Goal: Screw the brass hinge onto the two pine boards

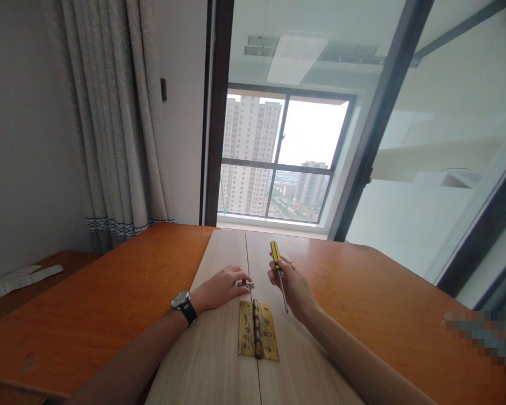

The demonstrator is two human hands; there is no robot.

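Head view: at one o'clock from the hinge (258, 332), the screwdriver (275, 260), probably light and stiff, is clasped by the right hand (294, 283); its handle (274, 251) is best gripped. Toward eleven o'clock, likely easily rolled screws (246, 285) are reached by the left hand (223, 287); whether pinched cannot be told.

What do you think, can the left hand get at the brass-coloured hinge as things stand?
Probably yes: the left hand is just beyond the hinge with nothing visible between them, and the right hand holds the screwdriver off to one side.
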